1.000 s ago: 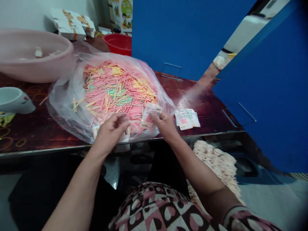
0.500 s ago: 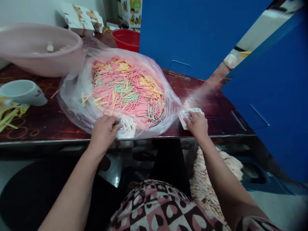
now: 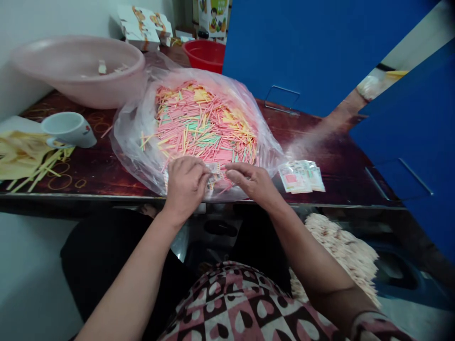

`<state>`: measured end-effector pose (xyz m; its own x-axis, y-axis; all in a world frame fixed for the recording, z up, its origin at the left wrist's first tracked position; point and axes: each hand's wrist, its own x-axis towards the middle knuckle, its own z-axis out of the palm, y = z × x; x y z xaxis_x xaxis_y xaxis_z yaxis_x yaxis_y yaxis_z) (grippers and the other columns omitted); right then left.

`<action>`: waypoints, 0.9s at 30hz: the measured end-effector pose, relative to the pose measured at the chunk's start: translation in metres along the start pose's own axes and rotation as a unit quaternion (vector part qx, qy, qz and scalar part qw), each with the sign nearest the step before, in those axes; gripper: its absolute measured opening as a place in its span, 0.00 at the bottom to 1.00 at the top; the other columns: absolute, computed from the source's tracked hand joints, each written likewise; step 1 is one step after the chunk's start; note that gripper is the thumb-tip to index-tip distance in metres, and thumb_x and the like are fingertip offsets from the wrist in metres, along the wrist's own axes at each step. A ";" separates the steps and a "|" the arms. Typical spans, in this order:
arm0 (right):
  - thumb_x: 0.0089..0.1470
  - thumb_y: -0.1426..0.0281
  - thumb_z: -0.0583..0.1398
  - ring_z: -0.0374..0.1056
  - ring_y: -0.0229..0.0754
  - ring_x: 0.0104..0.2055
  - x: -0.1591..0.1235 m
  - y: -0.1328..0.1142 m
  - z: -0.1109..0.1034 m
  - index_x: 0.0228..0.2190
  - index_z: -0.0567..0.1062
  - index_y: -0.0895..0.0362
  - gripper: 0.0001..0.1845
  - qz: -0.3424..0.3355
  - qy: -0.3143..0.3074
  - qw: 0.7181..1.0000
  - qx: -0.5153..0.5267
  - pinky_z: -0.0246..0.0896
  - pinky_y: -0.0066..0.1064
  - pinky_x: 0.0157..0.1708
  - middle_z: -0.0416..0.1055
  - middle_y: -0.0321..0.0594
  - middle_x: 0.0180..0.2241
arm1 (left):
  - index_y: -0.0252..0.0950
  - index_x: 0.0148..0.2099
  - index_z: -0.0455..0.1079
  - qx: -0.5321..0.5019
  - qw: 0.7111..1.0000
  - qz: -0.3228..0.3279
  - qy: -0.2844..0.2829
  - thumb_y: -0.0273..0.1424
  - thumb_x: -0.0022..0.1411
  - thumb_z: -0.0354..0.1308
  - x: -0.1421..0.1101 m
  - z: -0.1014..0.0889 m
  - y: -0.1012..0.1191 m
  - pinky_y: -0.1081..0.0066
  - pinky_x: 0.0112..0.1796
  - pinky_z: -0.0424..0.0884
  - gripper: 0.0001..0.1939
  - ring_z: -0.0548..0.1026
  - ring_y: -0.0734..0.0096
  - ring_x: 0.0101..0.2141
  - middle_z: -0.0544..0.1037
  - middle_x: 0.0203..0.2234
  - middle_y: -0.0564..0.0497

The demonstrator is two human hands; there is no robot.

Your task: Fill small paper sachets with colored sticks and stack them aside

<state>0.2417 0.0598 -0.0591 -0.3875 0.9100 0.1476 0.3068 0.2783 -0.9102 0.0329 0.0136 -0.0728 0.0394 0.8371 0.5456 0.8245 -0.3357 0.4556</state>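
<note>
My left hand [image 3: 187, 183] is closed, thumb against fingers, on a small printed packet [image 3: 213, 177] at the near edge of a clear plastic bag. My right hand [image 3: 253, 183] comes up close to the packet's right end. Its thumb and forefinger are stretched out with a narrow gap, and I see nothing held in them. Behind both hands lies a heap of thin pink, yellow and green sticks [image 3: 206, 123] inside the open plastic bag [image 3: 130, 142]. Flat printed sachets [image 3: 301, 177] lie overlapping on the table to the right of my right hand.
A pale pink basin [image 3: 95, 85] and a white cup [image 3: 71, 130] stand on the left, beside yellow strips [image 3: 39, 173]. A red basin [image 3: 206, 54] and white boxes [image 3: 142, 31] are behind. Blue panels with wire handles [image 3: 284, 52] border the dark table [image 3: 337, 161] on the right.
My right hand has let go of the sachets on the right and moved left towards my left hand. My left hand has turned inward with the packet. The view has shifted slightly left.
</note>
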 end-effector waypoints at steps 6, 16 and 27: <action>0.52 0.50 0.65 0.65 0.37 0.27 0.008 0.000 0.013 0.30 0.83 0.56 0.21 0.057 -0.008 0.995 0.077 0.61 0.29 0.30 0.72 0.34 0.24 | 0.39 0.46 0.74 -0.100 0.994 -0.032 -0.011 0.34 0.64 0.62 0.004 0.011 0.010 0.56 0.57 0.66 0.09 0.73 0.56 0.54 0.77 0.52 0.44; 0.46 0.50 0.70 0.70 0.39 0.34 0.004 0.004 0.016 0.34 0.81 0.55 0.23 0.052 -0.012 0.986 0.157 0.67 0.30 0.36 0.77 0.36 0.32 | 0.39 0.49 0.75 -0.362 0.895 -0.241 -0.098 0.32 0.57 0.63 0.008 0.011 0.003 0.73 0.31 0.69 0.16 0.74 0.72 0.28 0.78 0.30 0.55; 0.52 0.40 0.62 0.61 0.36 0.24 0.017 0.012 0.024 0.17 0.70 0.55 0.33 0.043 0.060 0.996 0.042 0.55 0.29 0.26 0.66 0.34 0.18 | 0.38 0.39 0.77 -0.328 0.912 -0.227 -0.099 0.37 0.58 0.65 0.013 0.012 0.009 0.71 0.32 0.67 0.10 0.72 0.70 0.29 0.78 0.29 0.53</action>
<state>0.2181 0.0712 -0.0764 -0.2554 0.9607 0.1085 0.2589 0.1761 -0.9497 0.0475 0.0268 -0.0704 -0.0664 0.9939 0.0880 0.2682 -0.0672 0.9610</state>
